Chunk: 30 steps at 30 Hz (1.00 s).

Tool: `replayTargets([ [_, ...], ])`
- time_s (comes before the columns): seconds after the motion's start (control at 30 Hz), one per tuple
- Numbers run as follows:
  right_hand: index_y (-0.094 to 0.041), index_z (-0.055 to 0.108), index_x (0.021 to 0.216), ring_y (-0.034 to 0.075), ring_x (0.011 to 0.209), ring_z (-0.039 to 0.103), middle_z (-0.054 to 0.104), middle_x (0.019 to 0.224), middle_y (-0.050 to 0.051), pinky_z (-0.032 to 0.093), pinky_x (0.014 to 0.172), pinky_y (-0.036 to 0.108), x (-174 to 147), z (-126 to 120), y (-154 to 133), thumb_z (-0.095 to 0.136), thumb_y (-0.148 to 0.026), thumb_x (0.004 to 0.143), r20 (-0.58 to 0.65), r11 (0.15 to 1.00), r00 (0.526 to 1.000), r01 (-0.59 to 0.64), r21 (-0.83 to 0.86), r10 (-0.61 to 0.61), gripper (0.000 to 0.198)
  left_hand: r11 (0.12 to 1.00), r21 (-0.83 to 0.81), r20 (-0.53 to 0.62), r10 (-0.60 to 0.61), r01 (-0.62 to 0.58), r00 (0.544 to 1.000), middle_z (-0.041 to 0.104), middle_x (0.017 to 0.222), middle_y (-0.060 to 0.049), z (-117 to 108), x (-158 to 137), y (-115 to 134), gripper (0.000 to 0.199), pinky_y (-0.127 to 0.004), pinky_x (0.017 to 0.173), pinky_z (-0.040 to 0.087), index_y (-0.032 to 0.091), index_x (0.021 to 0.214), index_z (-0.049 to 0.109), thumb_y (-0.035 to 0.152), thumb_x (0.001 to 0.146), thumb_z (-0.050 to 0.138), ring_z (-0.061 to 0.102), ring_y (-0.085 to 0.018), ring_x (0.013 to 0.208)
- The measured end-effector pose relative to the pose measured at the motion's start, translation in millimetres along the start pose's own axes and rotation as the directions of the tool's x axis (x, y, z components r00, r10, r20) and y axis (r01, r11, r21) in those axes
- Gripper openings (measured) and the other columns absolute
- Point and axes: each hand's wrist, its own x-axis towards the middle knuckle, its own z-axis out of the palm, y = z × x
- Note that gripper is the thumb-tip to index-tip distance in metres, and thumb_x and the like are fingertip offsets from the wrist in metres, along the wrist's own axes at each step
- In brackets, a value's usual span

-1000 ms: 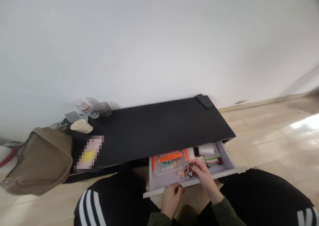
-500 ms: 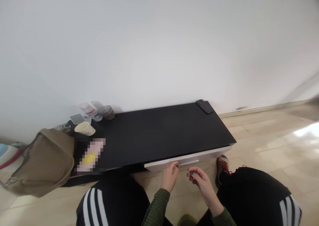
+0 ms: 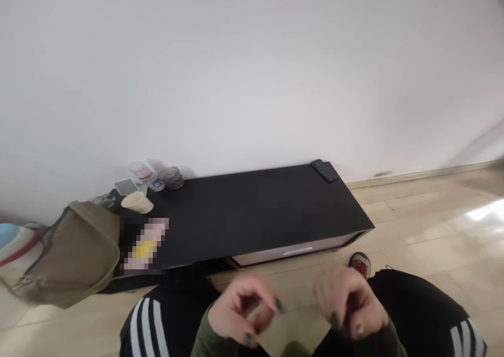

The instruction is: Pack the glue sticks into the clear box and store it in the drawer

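Note:
My left hand [image 3: 244,310] is raised in front of the low black cabinet [image 3: 252,205], its fingers loosely curled with the thumb apart and nothing seen in it. Across from it, my right hand [image 3: 350,302] hangs in the air, slightly blurred, fingers bent and the thumb apart, also with nothing visible in it. Neither hand touches the cabinet. Beyond the hands, the white drawer front [image 3: 263,252] sits within the cabinet frame, with a silver handle [image 3: 297,251] on it.
On the cabinet's left stand a paper cup [image 3: 137,202], a spray can [image 3: 146,176], a dark glass [image 3: 171,177] and a pixelated pink item [image 3: 145,244]. A brown bag [image 3: 79,252] rests at the left end. A dark dotted object [image 3: 325,170] lies at the back right.
The drawer front has moved inward, from sticking out to sitting within the frame. Both hands have drawn back from it towards me and spread farther apart.

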Motion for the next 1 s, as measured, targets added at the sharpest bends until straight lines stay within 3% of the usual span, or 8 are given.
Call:
replayTargets([
  [0.07, -0.038, 0.07, 0.113, 0.011, 0.038, 0.037, 0.039, 0.041, -0.006, 0.032, 0.042, 0.025, 22, 0, -3, 0.08, -0.048, 0.068, -0.247, 0.946, 0.954, 0.229, 0.232, -0.17, 0.046, 0.886, -0.323, -0.228, 0.269, -0.333, 0.936, 0.041, 0.045, 0.013, -6, 12, 2, 0.069, -0.017, 0.036, 0.033, 0.038, 0.132, 0.053, 0.053, 0.069, 0.075, 0.034, -0.005, 0.028],
  [0.17, -0.044, 0.04, 0.144, 0.008, 0.039, 0.02, 0.026, 0.046, -0.011, 0.022, 0.038, 0.02, 58, -9, 16, 0.08, -0.038, 0.068, -0.44, 0.865, 0.893, 0.294, 0.406, -0.096, 0.086, 0.745, -0.444, -0.544, 0.218, -0.498, 0.81, 0.031, 0.047, 0.017, -15, 34, -10, 0.08, -0.012, 0.031, 0.018, 0.041, 0.144, 0.033, 0.033, 0.074, 0.072, 0.015, 0.001, 0.025],
  [0.47, -0.042, 0.03, 0.149, 0.009, 0.049, 0.017, 0.023, 0.056, -0.01, 0.017, 0.039, 0.015, 73, -33, 66, 0.071, -0.021, 0.076, -0.392, 0.769, 0.914, 0.172, 0.616, 0.109, 0.086, 0.674, -0.516, -0.605, 0.15, -0.529, 0.782, 0.034, 0.054, 0.016, -21, 41, -35, 0.083, -0.015, 0.031, 0.005, 0.039, 0.146, 0.032, 0.014, 0.075, 0.068, 0.003, 0.003, 0.028],
  [0.63, -0.035, 0.048, 0.14, 0.008, 0.047, 0.021, 0.029, 0.054, -0.01, 0.019, 0.041, 0.018, 60, -37, 78, 0.075, -0.03, 0.075, -0.363, 0.816, 0.923, 0.108, 0.568, 0.131, 0.071, 0.885, -0.319, -0.598, 0.09, -0.34, 0.796, 0.046, 0.06, 0.013, -33, 41, -39, 0.09, -0.012, 0.037, 0.028, 0.039, 0.152, 0.018, 0.026, 0.079, 0.071, 0.032, 0.002, 0.031],
  [0.7, -0.027, 0.064, 0.119, 0.007, 0.047, 0.029, 0.035, 0.053, -0.009, 0.023, 0.044, 0.019, 49, -41, 99, 0.078, -0.036, 0.072, -0.354, 0.858, 0.916, 0.024, 0.512, 0.186, 0.05, 0.987, -0.084, -0.605, 0.058, -0.136, 0.794, 0.065, 0.081, 0.004, -38, 39, -52, 0.097, -0.017, 0.057, 0.047, 0.036, 0.154, 0.006, 0.031, 0.082, 0.07, 0.062, -0.006, 0.059],
  [0.77, -0.02, 0.07, 0.089, 0.008, 0.05, 0.042, 0.049, 0.054, -0.005, 0.03, 0.049, 0.02, 34, -48, 129, 0.079, -0.038, 0.07, -0.34, 0.897, 0.888, -0.153, 0.415, 0.309, 0.028, 0.966, 0.233, -0.597, 0.049, 0.115, 0.8, 0.064, 0.124, -0.01, -43, 35, -71, 0.097, -0.033, 0.093, 0.049, 0.031, 0.155, 0.004, 0.035, 0.082, 0.068, 0.062, -0.02, 0.113],
  [0.87, -0.015, 0.066, 0.077, 0.011, 0.059, 0.057, 0.067, 0.07, 0.004, 0.031, 0.051, 0.019, 11, -63, 183, 0.078, -0.036, 0.068, -0.345, 0.802, 0.724, -0.532, 0.273, 0.597, 0.026, 0.603, 0.65, -0.591, 0.018, 0.462, 0.807, 0.028, 0.159, -0.011, -45, 26, -107, 0.084, -0.052, 0.118, 0.018, 0.03, 0.152, 0.027, 0.038, 0.079, 0.068, 0.022, -0.031, 0.147],
  [1.0, -0.019, 0.055, 0.076, 0.013, 0.055, 0.061, 0.066, 0.068, 0.002, 0.034, 0.048, 0.02, -3, -89, 237, 0.069, -0.031, 0.069, -0.639, 0.69, 0.378, -0.634, 0.349, 0.67, 0.019, 0.162, 0.8, -0.58, -0.035, 0.578, 0.814, 0.015, 0.163, -0.011, -47, 14, -142, 0.086, -0.059, 0.118, 0.007, 0.026, 0.15, 0.033, 0.028, 0.072, 0.07, 0.008, -0.035, 0.15],
])
